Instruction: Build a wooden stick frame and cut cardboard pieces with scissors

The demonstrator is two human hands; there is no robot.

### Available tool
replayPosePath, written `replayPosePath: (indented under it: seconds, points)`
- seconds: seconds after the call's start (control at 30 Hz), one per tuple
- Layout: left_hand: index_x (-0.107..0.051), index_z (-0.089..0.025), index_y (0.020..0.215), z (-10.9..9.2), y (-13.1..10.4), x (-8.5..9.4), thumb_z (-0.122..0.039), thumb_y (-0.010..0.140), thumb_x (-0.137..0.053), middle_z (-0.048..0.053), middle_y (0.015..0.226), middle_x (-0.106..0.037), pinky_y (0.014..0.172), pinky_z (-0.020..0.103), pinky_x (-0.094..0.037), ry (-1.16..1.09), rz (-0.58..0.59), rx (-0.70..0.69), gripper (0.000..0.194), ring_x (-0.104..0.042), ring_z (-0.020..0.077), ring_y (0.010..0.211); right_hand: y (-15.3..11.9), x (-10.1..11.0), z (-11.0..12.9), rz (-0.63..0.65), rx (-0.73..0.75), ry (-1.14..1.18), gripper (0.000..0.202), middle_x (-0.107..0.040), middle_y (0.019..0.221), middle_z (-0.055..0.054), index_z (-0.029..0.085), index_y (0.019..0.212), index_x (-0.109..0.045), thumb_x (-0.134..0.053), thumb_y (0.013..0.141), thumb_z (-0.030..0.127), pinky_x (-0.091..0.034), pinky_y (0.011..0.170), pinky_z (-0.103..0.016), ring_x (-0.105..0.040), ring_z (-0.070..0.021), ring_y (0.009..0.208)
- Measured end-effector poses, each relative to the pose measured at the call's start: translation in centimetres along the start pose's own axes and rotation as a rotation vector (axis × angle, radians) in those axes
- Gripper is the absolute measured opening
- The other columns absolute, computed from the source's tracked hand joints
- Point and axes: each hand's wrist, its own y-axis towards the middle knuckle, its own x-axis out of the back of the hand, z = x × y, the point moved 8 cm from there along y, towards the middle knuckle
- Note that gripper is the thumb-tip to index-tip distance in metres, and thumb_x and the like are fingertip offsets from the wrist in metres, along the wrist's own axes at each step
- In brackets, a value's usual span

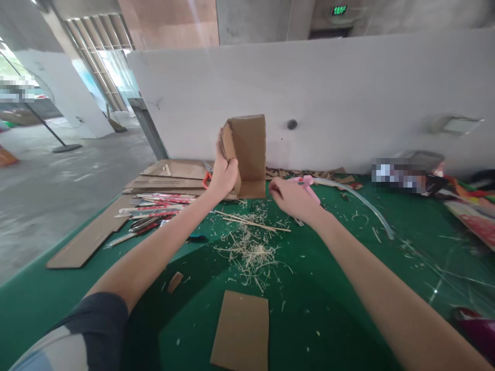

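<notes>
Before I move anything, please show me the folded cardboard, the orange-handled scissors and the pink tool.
Folded cardboard [250, 150], head view: on its back panel.
Orange-handled scissors [207, 176], head view: on the orange handle.
Pink tool [308, 180], head view: on its upper part.

The left arm [158, 250] comes up from the bottom left corner and slants in toward the middle. The right arm [371, 278] comes up from the bottom right corner and slants in too. Both forearms are bare and stretched out in front. The left hand [225, 173] is a bit higher than the right hand [291, 198], and the two are near each other but do not touch. The left hand is in a tight grip. Its fingers [219, 147] go up, and its thumb [233, 167] sticks out to the right. The right hand has its back up, with its fingers [275, 186] curled and pointing left. Some right fingertips are hard to see.
</notes>
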Motion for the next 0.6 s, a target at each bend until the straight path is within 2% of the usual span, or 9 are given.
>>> replayPosePath:
  seconds: [0.1,0.13,0.23,0.33,0.47,0.6]
  points:
    - [-0.011,-0.027,0.142,0.4,-0.9,-1.1,-0.006,0.082,-0.034,0.006,0.141,-0.037,0.112,0.041,-0.024,0.006,-0.012,0.025,0.067,-0.036,0.0215,0.128,-0.8,2.2,-0.6,-0.164,0.011,0.172,0.018,-0.065,0.086,-0.004,0.02,0.096,-0.056,-0.041,0.086,0.021,-0.04,0.068,-0.029,-0.059,-0.0175,0.076]
    - [-0.012,-0.026,0.142,0.5,-1.2,-1.7,-0.007,0.083,-0.036,0.006,0.141,-0.036,0.112,0.042,-0.024,0.006,0.018,0.018,0.067,-0.036,0.022,0.128,-1.0,2.5,-0.8,-0.202,0.001,0.201,0.017,-0.065,0.086,-0.004,0.02,0.095,-0.056,-0.042,0.085,0.021,-0.041,0.069,-0.029,-0.058,-0.0175,0.076]
    - [-0.014,-0.024,0.142,0.9,-2.2,-3.4,-0.012,0.083,-0.04,0.009,0.142,-0.033,0.11,0.046,-0.025,0.033,0.116,-0.017,0.065,-0.032,0.0245,0.13,-1.3,2.4,-1.2,-0.288,-0.02,0.174,0.015,-0.063,0.087,-0.004,0.019,0.091,-0.056,-0.044,0.083,0.018,-0.042,0.071,-0.03,-0.058,-0.0179,0.077]
    - [-0.017,-0.022,0.141,1.5,-2.7,-3.8,-0.014,0.085,-0.038,0.012,0.141,-0.035,0.11,0.045,-0.025,0.064,0.113,-0.026,0.061,-0.032,0.0241,0.13,-1.4,1.4,-0.5,-0.313,-0.008,0.096,0.015,-0.061,0.092,-0.006,0.018,0.092,-0.056,-0.043,0.084,0.017,-0.042,0.071,-0.03,-0.056,-0.0188,0.082]
    - [-0.018,-0.022,0.14,2.1,-2.7,-3.4,-0.016,0.089,-0.034,0.012,0.14,-0.036,0.109,0.043,-0.024,0.086,0.029,-0.029,0.054,-0.03,0.0217,0.131,-1.4,-0.5,1.1,-0.241,0.026,-0.073,0.025,-0.058,0.103,-0.011,0.017,0.102,-0.055,-0.033,0.091,0.016,-0.042,0.075,-0.03,-0.053,-0.0217,0.094]
    - [-0.021,-0.019,0.139,2.8,-2.8,-4.1,-0.02,0.088,-0.037,0.016,0.139,-0.036,0.108,0.046,-0.025,0.129,0.064,0.004,0.053,-0.031,0.0248,0.131,-1.3,-3.0,1.6,-0.022,0.087,-0.191,0.027,-0.055,0.11,-0.013,0.014,0.105,-0.055,-0.033,0.09,0.012,-0.04,0.082,-0.029,-0.05,-0.0222,0.102]
